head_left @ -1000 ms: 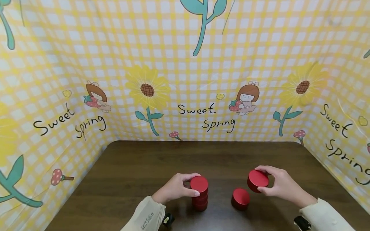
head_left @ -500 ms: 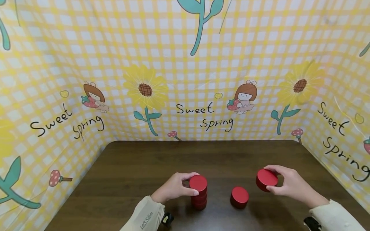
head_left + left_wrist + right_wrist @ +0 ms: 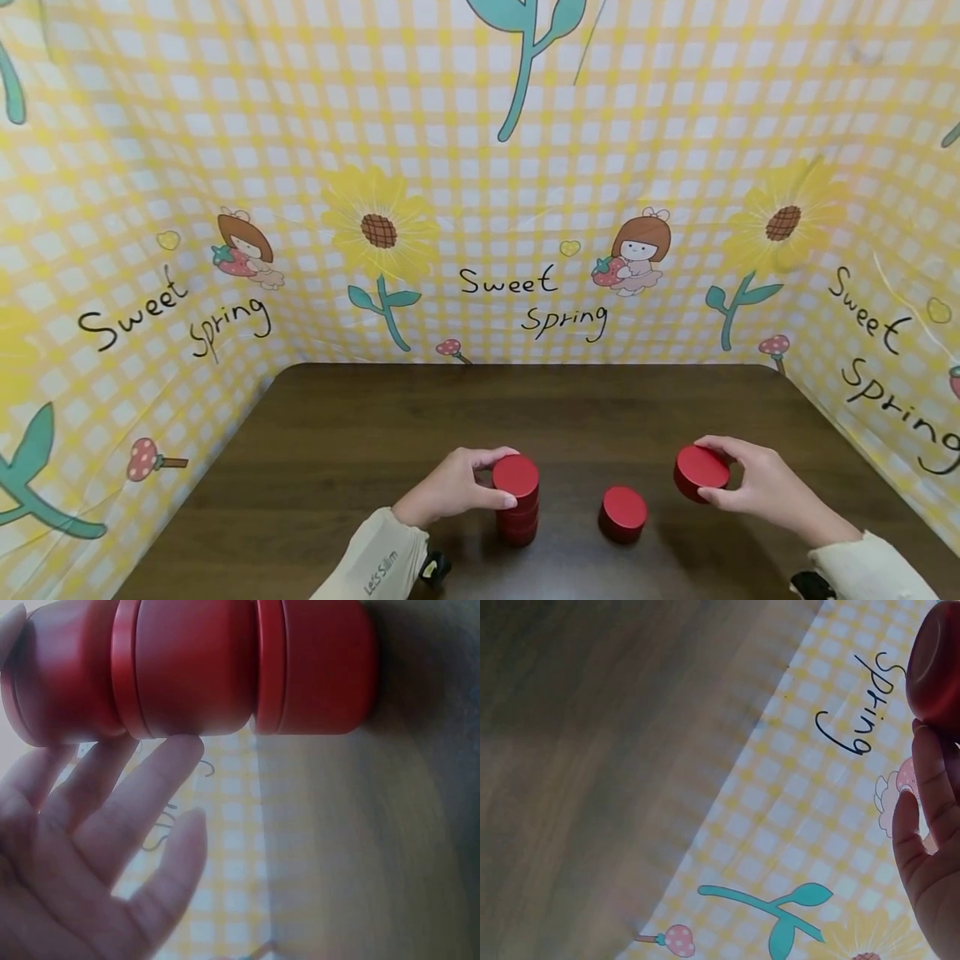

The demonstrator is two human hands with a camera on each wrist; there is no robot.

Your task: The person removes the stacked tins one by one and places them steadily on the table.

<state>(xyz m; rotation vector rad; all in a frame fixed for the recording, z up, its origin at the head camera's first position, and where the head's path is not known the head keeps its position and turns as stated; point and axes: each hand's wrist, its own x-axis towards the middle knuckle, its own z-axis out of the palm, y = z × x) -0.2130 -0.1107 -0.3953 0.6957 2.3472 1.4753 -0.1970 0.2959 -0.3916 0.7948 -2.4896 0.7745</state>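
Observation:
Three red round lidded tins (image 3: 517,527) stand in a stack left of centre on the table. My left hand (image 3: 456,490) grips the uppermost one between thumb and fingers; the left wrist view has the tin column (image 3: 195,667) lying sideways, with the fingers (image 3: 142,787) against it. To the right of the stack a single red tin (image 3: 622,514) rests on the table. Farther right, my right hand (image 3: 765,482) pinches another red tin (image 3: 701,472) by its sides, held above the table. That tin's underside (image 3: 930,652) shows at the edge of the right wrist view.
The dark wooden table (image 3: 420,417) is bordered at the back and both sides by a yellow checked cloth (image 3: 495,208) with flowers and lettering. A black band (image 3: 435,568) is on the left wrist, another (image 3: 813,585) on the right.
My right hand has moved to the right with its tin, away from the single tin on the table. The left hand and the stack have stayed in place.

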